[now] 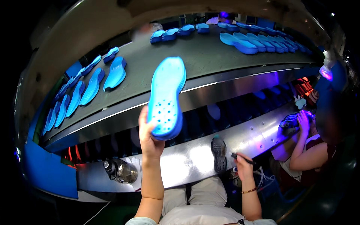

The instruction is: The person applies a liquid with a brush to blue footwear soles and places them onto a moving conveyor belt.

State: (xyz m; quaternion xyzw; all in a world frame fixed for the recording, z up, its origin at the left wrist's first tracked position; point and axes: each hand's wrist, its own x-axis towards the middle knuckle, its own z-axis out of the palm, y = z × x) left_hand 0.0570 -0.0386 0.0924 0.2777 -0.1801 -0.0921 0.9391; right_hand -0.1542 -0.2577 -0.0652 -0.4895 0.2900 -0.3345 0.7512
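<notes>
My left hand (149, 135) grips a bright blue shoe sole (167, 92) by its lower end and holds it up in front of the conveyor belt. The sole stands nearly upright, its face dotted with small holes toward me. My right hand (244, 167) is closed around a black pen-shaped tool (245, 158), its tip pointing left. Just left of that tip, a dark shoe upper (218, 153) with holes in it lies on the metal ledge (187, 165). The tool and the upper look apart.
Several blue soles (92, 87) lie at the left of the dark belt (202, 52), and a row of more soles (262, 43) lies at the far right. A clear bottle (125, 171) with a black cap rests on the ledge. At right, a co-worker's hand (304, 122) touches a shoe (289, 120).
</notes>
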